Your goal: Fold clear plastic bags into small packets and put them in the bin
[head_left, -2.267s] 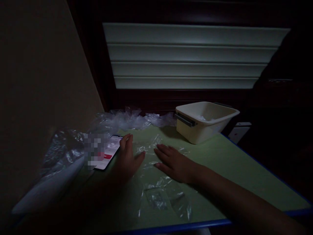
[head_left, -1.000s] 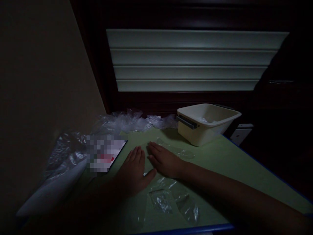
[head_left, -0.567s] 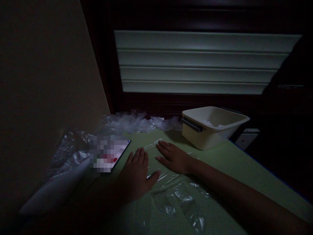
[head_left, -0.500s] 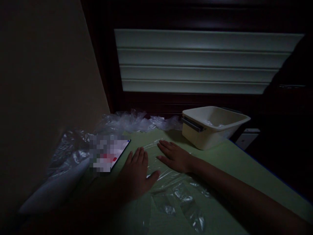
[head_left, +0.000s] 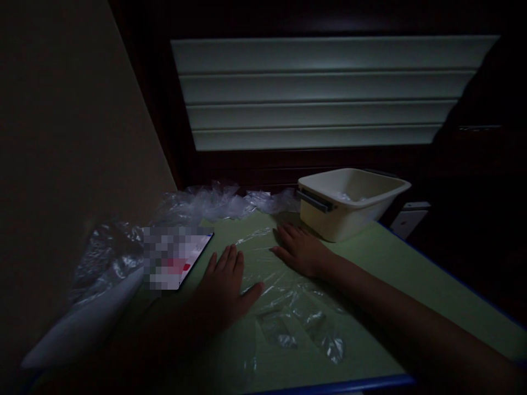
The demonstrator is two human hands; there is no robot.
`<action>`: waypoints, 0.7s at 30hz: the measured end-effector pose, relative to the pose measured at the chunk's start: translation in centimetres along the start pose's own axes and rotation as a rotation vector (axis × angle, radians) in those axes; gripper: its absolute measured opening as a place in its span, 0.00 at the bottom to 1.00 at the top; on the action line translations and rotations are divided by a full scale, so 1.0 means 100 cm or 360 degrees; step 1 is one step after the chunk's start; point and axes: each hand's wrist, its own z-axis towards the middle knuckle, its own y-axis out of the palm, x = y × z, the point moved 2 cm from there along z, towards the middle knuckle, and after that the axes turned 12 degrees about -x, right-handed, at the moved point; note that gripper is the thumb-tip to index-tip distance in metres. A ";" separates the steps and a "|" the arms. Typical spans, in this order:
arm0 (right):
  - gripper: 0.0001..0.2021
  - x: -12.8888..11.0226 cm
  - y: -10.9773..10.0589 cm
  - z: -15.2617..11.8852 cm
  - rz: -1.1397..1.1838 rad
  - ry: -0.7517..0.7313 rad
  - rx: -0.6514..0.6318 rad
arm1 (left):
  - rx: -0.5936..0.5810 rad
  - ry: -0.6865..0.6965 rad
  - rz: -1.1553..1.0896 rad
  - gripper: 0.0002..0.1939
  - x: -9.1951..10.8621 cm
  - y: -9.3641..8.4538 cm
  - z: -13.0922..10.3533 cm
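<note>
A clear plastic bag (head_left: 284, 293) lies spread on the green tabletop (head_left: 370, 307), its two strap-like ends towards the near edge. My left hand (head_left: 225, 285) rests palm down at the bag's left side, with its fingers apart and the thumb pointing right. At the bag's upper right, my right hand (head_left: 302, 249) lies flat, fingers pointing up and left. Neither hand has anything between its fingers. The room is dim, and my left forearm is nearly lost in shadow.
A cream bin (head_left: 349, 211) with grey handles and clear plastic inside stands at the back right. Crumpled plastic bags (head_left: 222, 203) line the back and left. A partly blurred screen (head_left: 193, 255) lies left of my left hand. A white box (head_left: 409, 216) is beyond the right edge.
My right hand has slid slightly outward, away from my left hand. The view has shifted a little, so the table's near blue edge now shows.
</note>
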 end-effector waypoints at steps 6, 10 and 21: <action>0.28 -0.025 -0.016 -0.015 -0.0017 -0.0086 0.0176 | 0.0033 -0.0031 0.0000 0.37 -0.008 0.004 0.003; 0.28 -0.042 -0.015 -0.023 0.0117 -0.0306 0.0267 | 0.0051 -0.0054 0.0001 0.35 -0.009 0.003 0.006; 0.31 -0.031 0.006 -0.013 0.0117 -0.0287 -0.0066 | 0.0280 0.0123 -0.0006 0.32 -0.010 0.005 0.007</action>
